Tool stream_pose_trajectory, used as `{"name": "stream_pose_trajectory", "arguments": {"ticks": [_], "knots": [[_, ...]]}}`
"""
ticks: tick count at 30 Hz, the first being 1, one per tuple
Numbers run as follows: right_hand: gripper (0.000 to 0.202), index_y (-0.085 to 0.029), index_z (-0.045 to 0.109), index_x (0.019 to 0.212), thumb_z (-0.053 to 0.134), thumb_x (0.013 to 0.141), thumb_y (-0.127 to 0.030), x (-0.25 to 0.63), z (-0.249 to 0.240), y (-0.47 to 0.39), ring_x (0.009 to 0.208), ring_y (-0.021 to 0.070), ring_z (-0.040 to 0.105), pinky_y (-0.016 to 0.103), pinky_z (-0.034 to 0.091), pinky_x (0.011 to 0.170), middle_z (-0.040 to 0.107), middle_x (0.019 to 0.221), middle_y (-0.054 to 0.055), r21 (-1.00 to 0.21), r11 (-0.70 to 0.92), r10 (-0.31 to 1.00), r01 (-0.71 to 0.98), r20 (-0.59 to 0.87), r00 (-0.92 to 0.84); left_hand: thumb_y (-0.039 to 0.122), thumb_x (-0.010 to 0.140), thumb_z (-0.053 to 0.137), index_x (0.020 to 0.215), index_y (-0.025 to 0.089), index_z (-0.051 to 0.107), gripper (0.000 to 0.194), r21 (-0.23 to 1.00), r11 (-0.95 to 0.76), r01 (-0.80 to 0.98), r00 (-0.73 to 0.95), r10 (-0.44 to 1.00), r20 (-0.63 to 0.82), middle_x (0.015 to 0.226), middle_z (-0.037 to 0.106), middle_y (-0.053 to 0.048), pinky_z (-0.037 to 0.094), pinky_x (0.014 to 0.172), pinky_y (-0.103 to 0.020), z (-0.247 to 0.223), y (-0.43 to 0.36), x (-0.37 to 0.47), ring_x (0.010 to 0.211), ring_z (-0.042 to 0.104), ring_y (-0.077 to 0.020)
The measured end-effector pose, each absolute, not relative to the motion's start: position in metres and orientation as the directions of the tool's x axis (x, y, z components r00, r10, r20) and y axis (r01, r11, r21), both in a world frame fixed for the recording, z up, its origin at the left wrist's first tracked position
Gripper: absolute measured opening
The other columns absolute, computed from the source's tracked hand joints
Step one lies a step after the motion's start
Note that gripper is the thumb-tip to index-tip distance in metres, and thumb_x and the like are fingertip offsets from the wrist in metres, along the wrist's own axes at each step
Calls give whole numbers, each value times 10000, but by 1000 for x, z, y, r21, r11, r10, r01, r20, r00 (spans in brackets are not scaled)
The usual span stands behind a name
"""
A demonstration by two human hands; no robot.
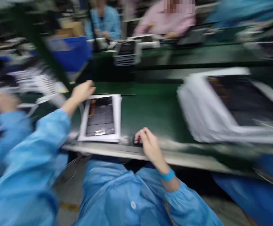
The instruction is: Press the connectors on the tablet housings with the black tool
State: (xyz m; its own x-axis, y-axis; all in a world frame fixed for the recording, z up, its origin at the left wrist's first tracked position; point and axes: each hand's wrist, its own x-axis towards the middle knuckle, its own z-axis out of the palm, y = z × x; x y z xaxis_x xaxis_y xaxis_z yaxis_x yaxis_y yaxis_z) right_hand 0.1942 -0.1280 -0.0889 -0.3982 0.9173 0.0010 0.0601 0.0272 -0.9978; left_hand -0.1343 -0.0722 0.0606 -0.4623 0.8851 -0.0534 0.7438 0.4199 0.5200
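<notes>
A dark flat panel (101, 116), like the inside of a tablet, lies in a white tray (117, 122) at the bench's front edge. Orange strips mark its upper left part. My left hand (82, 91) is at the tray's far left corner, its fingers curled; what they hold, if anything, is hidden. To the right of the tray, my right hand (149, 144) rests low over the bench edge with bent, closed fingers. A dark patch shows beneath them, too blurred to name. A blue band (166, 174) circles my right wrist.
A tall stack of white trays (197, 106), topped by another dark panel (251, 97), stands at right on the green bench (150, 103). A blue bin (70, 53) is behind at left. A co-worker's hand (3, 102) is at far left; others sit opposite.
</notes>
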Motion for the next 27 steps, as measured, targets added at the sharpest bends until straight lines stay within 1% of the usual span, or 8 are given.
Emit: {"name": "stream_pose_trajectory", "arguments": {"ticks": [4, 7, 9, 11, 13, 17, 21, 27], "knots": [[786, -281, 568, 735, 450, 956, -1025, 248, -109, -114, 633, 186, 601, 356, 486, 671, 628, 671, 12, -999, 11, 994, 50, 5, -108, 337, 1106, 762, 1361, 237, 724, 276, 519, 149, 842, -206, 977, 54, 1344, 768, -61, 650, 1085, -507, 46, 12, -95, 1236, 763, -285], [768, -275, 567, 732, 468, 983, -994, 274, -115, -113, 634, 177, 588, 356, 473, 682, 611, 670, 1, -1000, 29, 999, 12, 29, -19, 276, 1083, 630, 1139, 214, 790, 180, 599, -97, 795, 80, 995, 55, 1101, 830, -49, 641, 941, -372, 35, 64, -18, 1040, 804, -277], [753, -272, 569, 737, 482, 1001, -971, 279, -115, -117, 635, 173, 578, 356, 464, 687, 605, 672, -3, -999, 40, 999, -13, 40, -18, 300, 1079, 590, 1179, 218, 810, 255, 638, -215, 739, 236, 970, 53, 1155, 854, -62, 627, 876, -309, 35, 91, 42, 1000, 809, -242], [748, -269, 571, 736, 482, 1013, -959, 280, -115, -120, 633, 170, 566, 357, 456, 693, 601, 669, -5, -998, 50, 998, -22, 51, -29, 315, 1101, 548, 1293, 212, 808, 339, 642, -300, 705, 311, 945, 101, 1268, 851, -81, 623, 936, -301, 39, 119, 98, 1057, 804, -223], [752, -265, 576, 730, 486, 1016, -954, 279, -115, -121, 637, 168, 554, 359, 450, 706, 601, 665, -4, -998, 60, 998, -15, 60, -32, 273, 1090, 559, 1350, 200, 809, 368, 614, -362, 702, 337, 928, 162, 1369, 828, -93, 589, 1088, -318, 43, 147, 144, 1205, 777, -237], [756, -265, 576, 730, 466, 1026, -952, 281, -116, -119, 644, 171, 540, 362, 437, 710, 596, 655, -6, -998, 64, 998, -3, 65, -8, 232, 1037, 614, 1249, 138, 842, 325, 528, -363, 768, 303, 932, 201, 1417, 788, -185, 485, 1274, -443, 43, 186, 203, 1401, 693, -363], [737, -267, 575, 738, 450, 1054, -922, 283, -115, -117, 667, 178, 538, 366, 440, 723, 593, 675, -1, -998, 64, 998, -21, 63, 12, 292, 1028, 647, 1371, 135, 784, 401, 483, -298, 824, 240, 954, 180, 1483, 739, -239, 488, 1269, -527, 33, 209, 220, 1457, 650, -432], [728, -265, 583, 734, 488, 1047, -915, 284, -112, -118, 667, 177, 530, 367, 439, 727, 594, 676, -1, -996, 65, 998, -56, 65, -4, 255, 974, 671, 1200, 170, 803, 275, 464, -183, 867, 144, 982, 118, 1296, 803, -197, 530, 1201, -456, 27, 225, 203, 1340, 712, -386]]}}
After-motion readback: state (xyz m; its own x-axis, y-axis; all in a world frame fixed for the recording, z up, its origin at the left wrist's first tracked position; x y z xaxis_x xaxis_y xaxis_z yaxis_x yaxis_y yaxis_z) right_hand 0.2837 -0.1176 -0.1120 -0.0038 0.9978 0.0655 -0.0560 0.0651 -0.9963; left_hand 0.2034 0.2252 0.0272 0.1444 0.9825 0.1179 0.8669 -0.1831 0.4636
